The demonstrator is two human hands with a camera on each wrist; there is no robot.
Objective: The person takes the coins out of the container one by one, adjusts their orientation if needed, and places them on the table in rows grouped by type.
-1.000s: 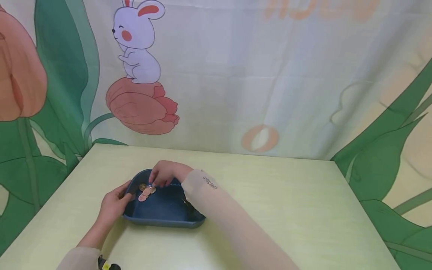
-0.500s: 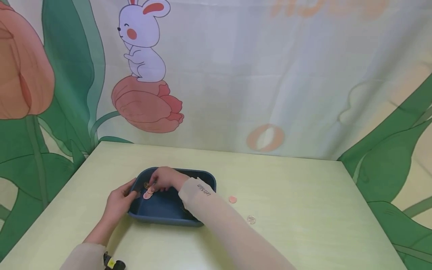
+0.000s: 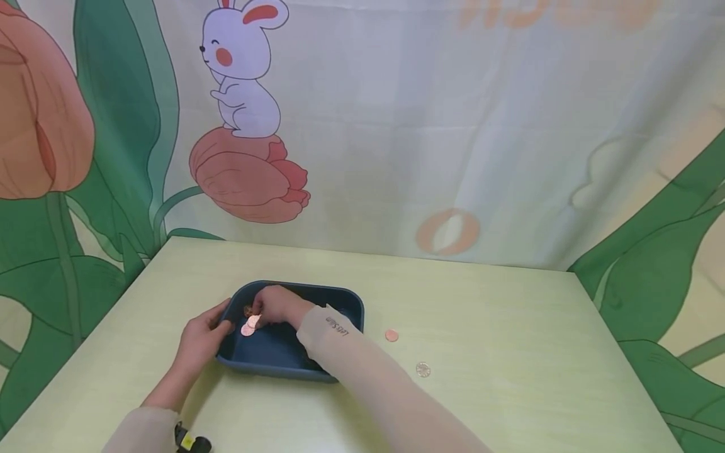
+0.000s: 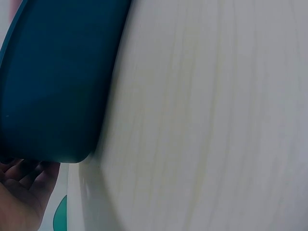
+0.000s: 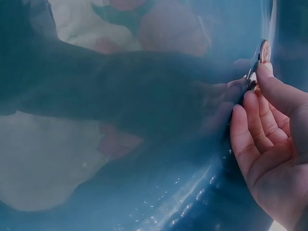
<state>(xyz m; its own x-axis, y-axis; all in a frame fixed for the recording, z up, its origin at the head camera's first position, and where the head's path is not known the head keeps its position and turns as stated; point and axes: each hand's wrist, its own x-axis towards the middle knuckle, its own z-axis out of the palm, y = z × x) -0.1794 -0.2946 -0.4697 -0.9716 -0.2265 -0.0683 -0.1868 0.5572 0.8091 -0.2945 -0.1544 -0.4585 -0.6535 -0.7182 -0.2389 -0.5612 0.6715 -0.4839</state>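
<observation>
Work seems partway: coins (image 3: 247,329) inside tray (image 3: 277,371), two loose coins (image 3: 392,335) on worktop (image 3: 510,340)

Right hand (image 3: 277,304): its grip touches coins at the tray's left end; pinching or not, I cannot tell. Left hand (image 3: 201,336): its grip clasps the tray's side.

right arm (image 3: 362,368) outstretched, right fingers (image 5: 243,137) perhaps pinching; left fingers (image 4: 46,180) gripping.

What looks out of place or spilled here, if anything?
A pinkish coin and a pale coin lie loose on the table, right of the blue tray in the head view. They stand out because the other coins in sight are inside the tray. That may be deliberate; I see no damage.
</observation>
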